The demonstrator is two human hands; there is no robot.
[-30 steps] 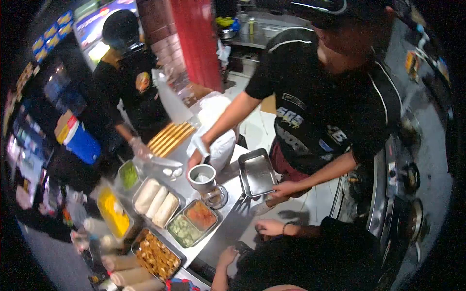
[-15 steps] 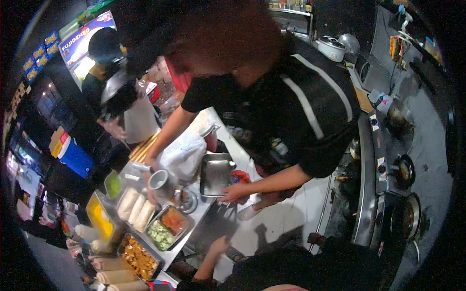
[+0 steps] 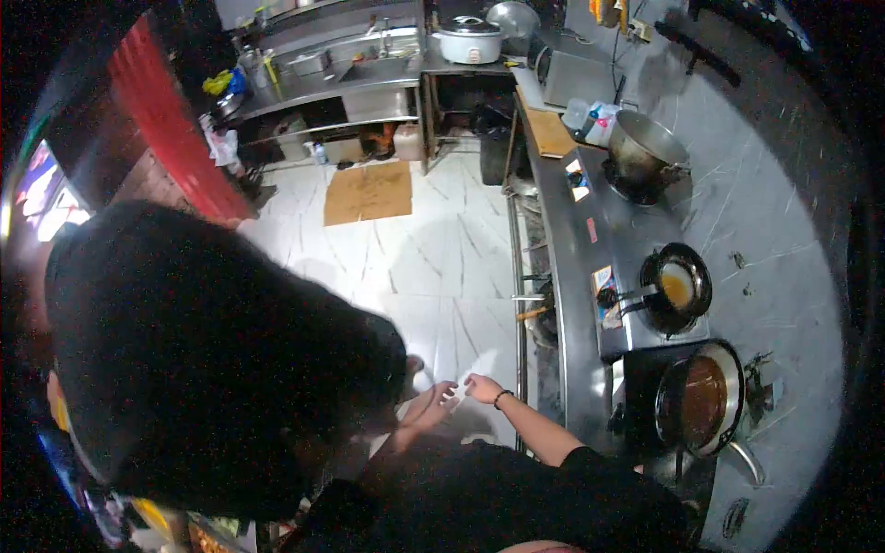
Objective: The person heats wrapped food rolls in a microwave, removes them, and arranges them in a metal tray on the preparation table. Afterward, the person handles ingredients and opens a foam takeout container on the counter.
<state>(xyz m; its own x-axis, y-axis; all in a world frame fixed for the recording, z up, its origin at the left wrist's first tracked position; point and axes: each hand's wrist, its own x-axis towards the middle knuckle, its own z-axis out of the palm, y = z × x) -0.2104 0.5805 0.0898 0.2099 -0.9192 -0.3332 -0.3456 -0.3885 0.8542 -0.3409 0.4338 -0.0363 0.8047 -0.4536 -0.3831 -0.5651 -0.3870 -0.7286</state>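
Note:
My left hand (image 3: 429, 409) is in front of my body with its fingers loosely curved and apart, and nothing shows in it. Close by on its right is my right hand (image 3: 482, 388), with a dark bracelet at the wrist. Its fingers bend towards the left hand, loosely open, and I see nothing between them. A small gap separates the two hands, above the white marbled floor (image 3: 461, 318). A person in black (image 3: 212, 359) stands close on my left and fills much of that side.
Along the right runs a steel counter (image 3: 573, 267) with a large pot (image 3: 645, 152), a small frying pan (image 3: 678, 288) and a larger pan of brown sauce (image 3: 705, 401). A rice cooker (image 3: 470, 41) stands at the back. Cardboard (image 3: 369, 194) lies on the floor.
My view has swung right, from the food table to the stoves and back counter. My hands, apart before, have come close together. The person in black now appears on my left.

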